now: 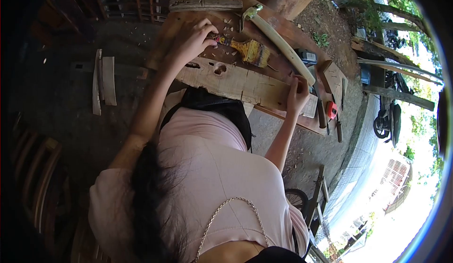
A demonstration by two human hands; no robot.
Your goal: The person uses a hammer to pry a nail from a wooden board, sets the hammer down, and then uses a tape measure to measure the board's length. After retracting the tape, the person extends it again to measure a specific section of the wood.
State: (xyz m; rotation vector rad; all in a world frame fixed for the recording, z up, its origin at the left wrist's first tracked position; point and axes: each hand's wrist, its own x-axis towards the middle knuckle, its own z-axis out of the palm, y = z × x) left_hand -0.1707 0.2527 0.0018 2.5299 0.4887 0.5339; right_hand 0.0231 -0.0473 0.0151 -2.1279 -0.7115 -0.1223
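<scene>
My left hand (196, 41) is closed around the handle of a worn, yellow-stained paintbrush (256, 52). The brush lies low over the tabletop, bristles pointing right. Below it, a rough wooden plank (236, 83) with dark knot holes spans the table's near edge. My right hand (298, 94) grips the plank's right end with curled fingers. Just beyond those fingers is the butt of a hammer (281, 41), whose metal claw head points to the back.
A weathered wood strip (205, 4) lies at the back of the wooden table (302, 33), among scattered chips. On the right are a dark box-shaped device (306, 56), a red tape measure (331, 109) and several hand tools. Wood pieces (108, 81) lie on the floor to the left.
</scene>
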